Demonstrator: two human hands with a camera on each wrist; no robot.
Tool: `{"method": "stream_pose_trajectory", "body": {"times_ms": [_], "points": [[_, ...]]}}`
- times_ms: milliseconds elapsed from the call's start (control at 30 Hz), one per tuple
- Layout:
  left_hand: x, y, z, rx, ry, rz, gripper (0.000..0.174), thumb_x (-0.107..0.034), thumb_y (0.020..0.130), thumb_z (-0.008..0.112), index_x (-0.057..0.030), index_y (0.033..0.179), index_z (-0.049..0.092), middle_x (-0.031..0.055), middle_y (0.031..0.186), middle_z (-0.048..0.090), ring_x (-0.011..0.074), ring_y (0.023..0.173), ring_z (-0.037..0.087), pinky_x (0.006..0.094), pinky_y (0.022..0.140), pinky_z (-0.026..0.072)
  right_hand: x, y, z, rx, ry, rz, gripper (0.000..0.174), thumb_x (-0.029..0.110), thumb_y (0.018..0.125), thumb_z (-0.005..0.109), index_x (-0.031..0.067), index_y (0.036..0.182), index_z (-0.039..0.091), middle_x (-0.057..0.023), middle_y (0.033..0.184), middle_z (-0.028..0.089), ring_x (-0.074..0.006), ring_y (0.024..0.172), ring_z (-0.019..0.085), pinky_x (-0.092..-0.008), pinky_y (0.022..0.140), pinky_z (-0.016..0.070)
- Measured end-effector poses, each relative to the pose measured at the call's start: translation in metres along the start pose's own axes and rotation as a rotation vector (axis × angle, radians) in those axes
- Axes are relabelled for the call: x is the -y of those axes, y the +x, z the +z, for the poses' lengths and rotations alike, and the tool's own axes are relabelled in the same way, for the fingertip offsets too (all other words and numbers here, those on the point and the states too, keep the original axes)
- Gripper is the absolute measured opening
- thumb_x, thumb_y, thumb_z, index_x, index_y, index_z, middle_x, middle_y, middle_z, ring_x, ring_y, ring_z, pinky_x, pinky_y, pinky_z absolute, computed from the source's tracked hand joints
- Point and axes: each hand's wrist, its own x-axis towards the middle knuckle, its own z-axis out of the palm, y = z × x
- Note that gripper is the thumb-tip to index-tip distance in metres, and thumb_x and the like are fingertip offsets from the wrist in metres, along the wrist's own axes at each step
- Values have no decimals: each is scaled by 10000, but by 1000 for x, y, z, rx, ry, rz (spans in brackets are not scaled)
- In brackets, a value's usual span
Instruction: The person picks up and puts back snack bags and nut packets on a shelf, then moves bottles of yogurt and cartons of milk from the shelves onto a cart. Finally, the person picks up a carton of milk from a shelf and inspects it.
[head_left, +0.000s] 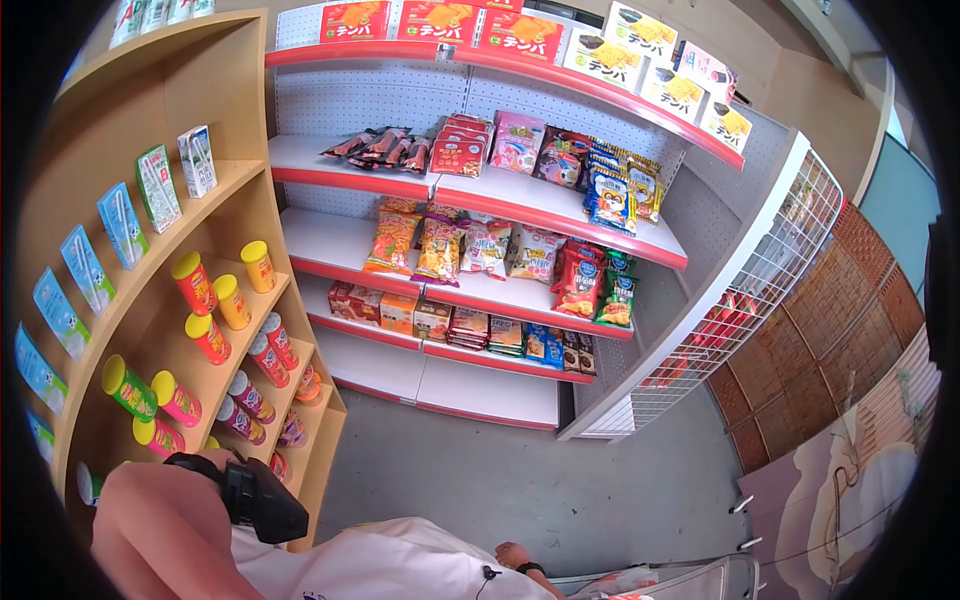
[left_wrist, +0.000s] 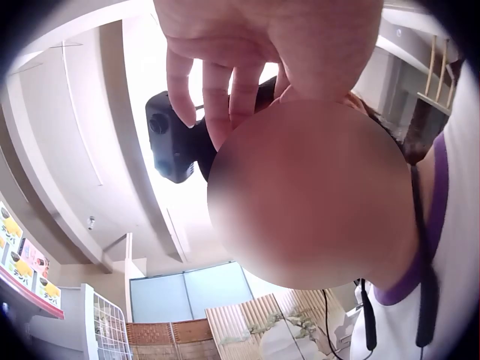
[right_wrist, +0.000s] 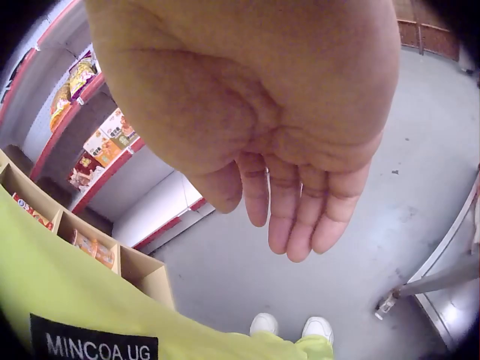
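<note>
My left hand is raised beside my head in the left wrist view. Its fingers extend down, with the fingertips overlapping a black head-worn camera. The head view catches my bent left arm and the black wrist camera at lower left. Low beside my body hangs my right hand, its fingers extended and nothing in the palm. Only a small part of that hand shows at the bottom of the head view, next to a black wristband.
A wooden shelf at left bears milk cartons and snack cans. Ahead, a white shelf with red edges holds bagged and boxed snacks. A wire rack stands right, and a metal-framed cart is at lower right.
</note>
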Motion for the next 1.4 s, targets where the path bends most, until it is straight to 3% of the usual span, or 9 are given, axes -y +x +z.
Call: {"method": "stream_pose_trajectory", "body": {"times_ms": [200, 300, 433, 500, 633, 833, 900, 1200, 1400], "points": [[0, 0, 2, -1, -19, -18, 114, -81, 775, 617, -116, 882, 601, -9, 714, 600, 147, 728, 573, 374, 781, 429, -27, 12, 15, 19, -44, -4, 187, 255, 736, 604, 84, 798, 648, -88, 798, 660, -238, 681, 621, -327, 622, 500], [0, 0, 3, 1, -25, -37, 97, -90, 775, 624, -119, 867, 609, -14, 708, 603, 143, 726, 574, 363, 775, 429, -47, 24, 26, -43, -162, -223, 212, 269, 728, 584, 107, 847, 652, -110, 818, 653, -268, 691, 617, -331, 638, 504], [5, -9, 9, -6, -9, -148, 76, -100, 775, 633, -122, 846, 620, -20, 700, 608, 137, 725, 574, 350, 768, 430, -14, 3, 18, -3, 80, 31, 233, 258, 775, 591, 79, 918, 637, -76, 794, 665, -202, 646, 621, -301, 576, 498], [13, -27, 23, -47, 23, -354, 65, -106, 775, 638, -124, 836, 626, -24, 696, 610, 134, 724, 575, 343, 765, 430, -16, 18, 18, 58, 202, 127, 229, 243, 795, 594, 69, 941, 626, -65, 785, 667, -182, 630, 619, -292, 553, 494], [53, -81, 96, -304, -81, -897, 325, 8, 788, 561, -24, 1111, 550, 60, 769, 600, 161, 724, 582, 298, 731, 460, -7, 39, -4, 143, 555, 37, 218, 152, 809, 585, 55, 1004, 600, -49, 780, 648, -163, 679, 620, -290, 568, 493], [69, -284, 180, 114, -220, -1713, 328, -110, 835, 605, -70, 1157, 559, 45, 807, 605, 138, 754, 576, 278, 715, 470, 88, 35, -85, -59, 575, -132, 219, 218, 887, 565, 60, 1038, 582, -56, 894, 646, -149, 754, 612, -277, 666, 488], [66, -355, 206, 193, -330, -1816, 315, -142, 849, 597, -76, 1155, 564, 46, 818, 622, 146, 761, 592, 273, 727, 476, 121, 32, -127, -116, 634, -250, 265, 254, 912, 543, 51, 1079, 578, -55, 912, 641, -143, 804, 604, -273, 717, 477], [208, -360, 254, 323, -473, -1600, 325, -173, 846, 591, -65, 1149, 550, 94, 885, 642, 192, 806, 623, 318, 735, 494, 275, 11, -320, -474, 589, -545, 241, 185, 930, 511, 14, 1090, 570, -64, 942, 640, -138, 867, 596, -274, 797, 474], [294, -341, 269, 448, -501, -1453, 350, -206, 845, 581, -81, 1169, 535, 123, 944, 624, 267, 871, 607, 352, 772, 484, 363, -12, -386, -669, 526, -696, 222, 111, 921, 510, -12, 1098, 561, -81, 946, 640, -142, 888, 607, -267, 813, 475]]}}
